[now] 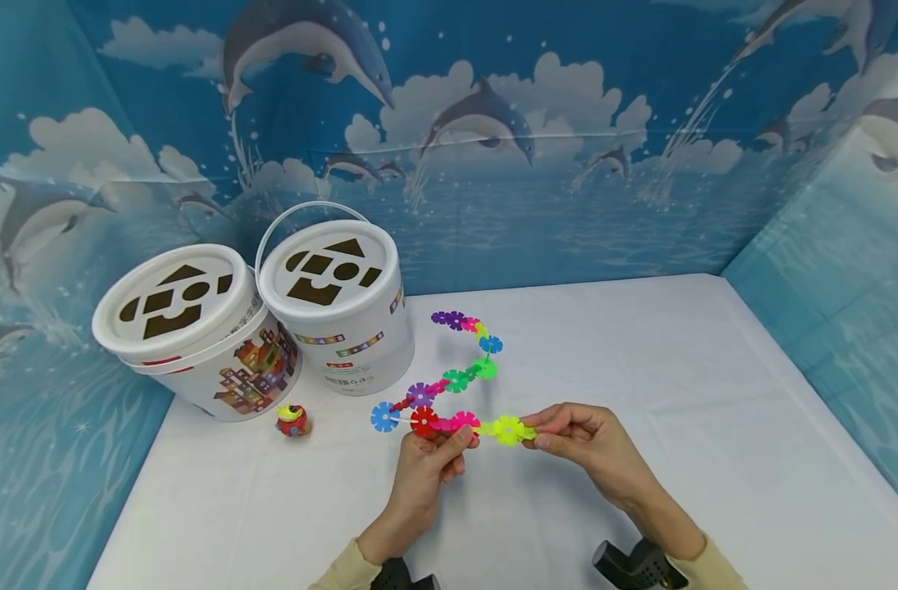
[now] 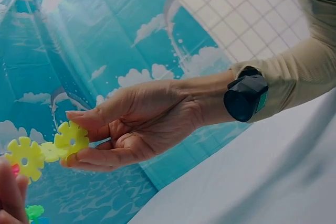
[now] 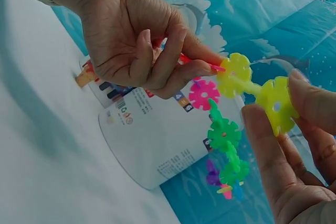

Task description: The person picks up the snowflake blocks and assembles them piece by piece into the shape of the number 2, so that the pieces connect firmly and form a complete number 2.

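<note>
A winding chain of flower-shaped interlocking discs (image 1: 456, 380), in purple, pink, yellow, blue, green and red, is held above the white table. My left hand (image 1: 430, 471) pinches the chain by a pink disc (image 1: 464, 421) near its close end. At that end, my right hand (image 1: 589, 442) grips the last yellow disc (image 3: 278, 106) between thumb and fingers. Another yellow disc (image 1: 509, 430) sits between the two hands. In the right wrist view the left hand (image 3: 136, 40) hides part of the chain. Only fingertips of the left hand (image 2: 10, 195) show in the left wrist view.
Two white lidded buckets (image 1: 187, 319) (image 1: 346, 328) with cut-out shapes in their lids stand at the back left. A small red and yellow toy figure (image 1: 293, 420) is on the table (image 1: 678, 369) before them. A dolphin-print curtain (image 1: 567, 205) surrounds the table.
</note>
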A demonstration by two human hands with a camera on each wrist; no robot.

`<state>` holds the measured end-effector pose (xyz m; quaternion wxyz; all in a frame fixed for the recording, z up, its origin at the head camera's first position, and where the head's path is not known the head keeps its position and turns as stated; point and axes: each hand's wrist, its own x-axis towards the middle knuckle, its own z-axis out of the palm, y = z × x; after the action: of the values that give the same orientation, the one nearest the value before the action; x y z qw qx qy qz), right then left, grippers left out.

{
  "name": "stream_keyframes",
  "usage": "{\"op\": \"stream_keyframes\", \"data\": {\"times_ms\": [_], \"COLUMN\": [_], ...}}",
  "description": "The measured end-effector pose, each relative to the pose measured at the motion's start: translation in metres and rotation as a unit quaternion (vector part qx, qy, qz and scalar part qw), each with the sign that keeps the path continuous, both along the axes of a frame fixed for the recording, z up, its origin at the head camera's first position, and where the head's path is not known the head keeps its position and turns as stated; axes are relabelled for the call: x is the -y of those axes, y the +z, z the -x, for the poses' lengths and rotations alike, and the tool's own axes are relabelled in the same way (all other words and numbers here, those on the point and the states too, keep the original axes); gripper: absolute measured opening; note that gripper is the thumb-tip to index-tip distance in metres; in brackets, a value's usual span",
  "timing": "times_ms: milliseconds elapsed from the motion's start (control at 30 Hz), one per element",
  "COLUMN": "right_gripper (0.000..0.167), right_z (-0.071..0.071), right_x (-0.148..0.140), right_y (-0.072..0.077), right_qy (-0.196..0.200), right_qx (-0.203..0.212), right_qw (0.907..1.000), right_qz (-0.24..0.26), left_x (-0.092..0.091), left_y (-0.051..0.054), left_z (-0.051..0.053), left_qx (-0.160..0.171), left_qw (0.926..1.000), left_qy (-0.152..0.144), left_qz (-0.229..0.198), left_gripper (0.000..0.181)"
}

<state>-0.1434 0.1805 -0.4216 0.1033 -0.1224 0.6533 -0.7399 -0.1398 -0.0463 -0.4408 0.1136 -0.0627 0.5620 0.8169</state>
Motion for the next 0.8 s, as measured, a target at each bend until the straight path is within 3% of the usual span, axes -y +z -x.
{"op": "stream_keyframes", "data": {"times_ms": [200, 400, 567, 800], "right_gripper": [0.02, 0.003, 0.021, 0.027], "right_z": [-0.001, 0.0, 0.007, 0.011], "right_x": [-0.001, -0.003, -0.004, -0.009], "right_y": [-0.001, -0.002, -0.012, -0.031], "right_qy": [-0.01, -0.023, -0.028, -0.044], "right_qx": [0.002, -0.008, -0.014, 0.034], "right_qw": [0.9999, 0.9992, 0.9988, 0.9972], "right_qz": [-0.01, -0.031, -0.038, -0.051], "left_x": [-0.003, -0.005, -0.009, -0.019], "left_y": [-0.001, -0.007, -0.021, -0.044], "left_z": [-0.001, 0.0, 0.002, 0.004], "left_qx": [0.002, 0.003, 0.01, 0.014], "left_qw": [1.0, 1.0, 0.9996, 0.9991], "left_qy": [0.004, -0.002, 0.013, 0.028], "left_qz": [0.001, 0.009, 0.022, 0.03], "left_gripper": [0.02, 0.021, 0.027, 0.025]}}
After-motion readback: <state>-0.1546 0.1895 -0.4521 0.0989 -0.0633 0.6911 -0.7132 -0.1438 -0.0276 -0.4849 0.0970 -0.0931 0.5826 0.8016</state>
